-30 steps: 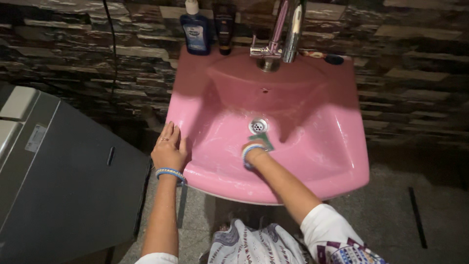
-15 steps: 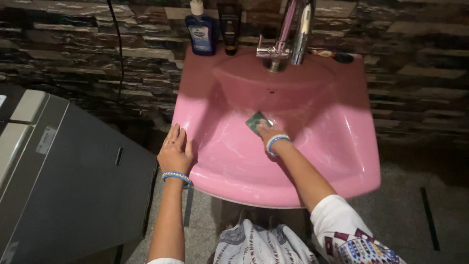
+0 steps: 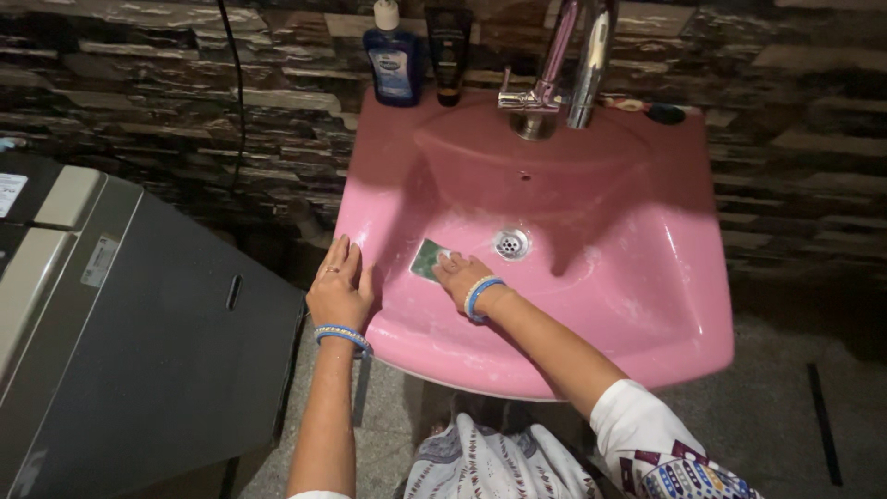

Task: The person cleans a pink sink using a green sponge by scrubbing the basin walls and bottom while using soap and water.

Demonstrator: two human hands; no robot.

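The right hand point(image 3: 459, 273) presses its fingers down on a green scrubbing pad point(image 3: 428, 260) lying on the basin floor of the pink sink point(image 3: 637, 286), just left of the drain point(image 3: 511, 244). The left hand point(image 3: 340, 288) rests open and flat on the sink's left rim. A blue bottle point(image 3: 394, 57) and a dark tube point(image 3: 449, 46) stand on the sink's back ledge, left of the chrome tap point(image 3: 564, 65).
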